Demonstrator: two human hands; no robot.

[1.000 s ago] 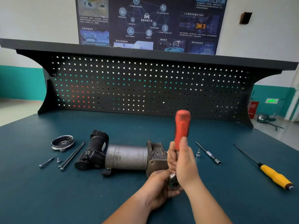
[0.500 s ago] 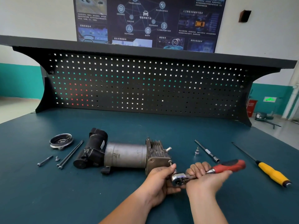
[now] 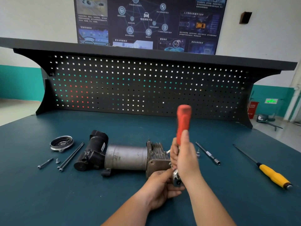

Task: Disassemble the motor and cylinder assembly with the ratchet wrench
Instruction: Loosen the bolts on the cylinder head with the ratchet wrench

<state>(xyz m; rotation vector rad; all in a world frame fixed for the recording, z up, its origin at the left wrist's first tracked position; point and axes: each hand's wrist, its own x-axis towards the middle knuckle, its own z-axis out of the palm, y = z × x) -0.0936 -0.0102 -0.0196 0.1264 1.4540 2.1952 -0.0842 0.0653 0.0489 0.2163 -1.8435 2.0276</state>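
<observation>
The motor and cylinder assembly (image 3: pixel 125 157) lies on its side on the blue bench: black motor at the left, grey cylinder in the middle, finned metal head at the right. A ratchet wrench with a red handle (image 3: pixel 183 124) stands nearly upright, its metal head (image 3: pixel 176 178) at the assembly's right end. My right hand (image 3: pixel 185 155) grips the lower part of the red handle. My left hand (image 3: pixel 160 188) holds the wrench head against the finned end from below. The fastener under the wrench head is hidden by my hands.
Left of the motor lie a round metal cover (image 3: pixel 61 142), two long bolts (image 3: pixel 71 156), a short bolt (image 3: pixel 45 163) and a small screw (image 3: pixel 57 160). To the right lie an extension bar (image 3: pixel 208 154), a small socket (image 3: pixel 197 152) and a yellow-handled screwdriver (image 3: pixel 273 176). A black pegboard (image 3: pixel 146 85) closes the back.
The red handle has swung from lying flat to the right, half a second ago, back up to nearly upright. My left hand has stayed at the wrench head.
</observation>
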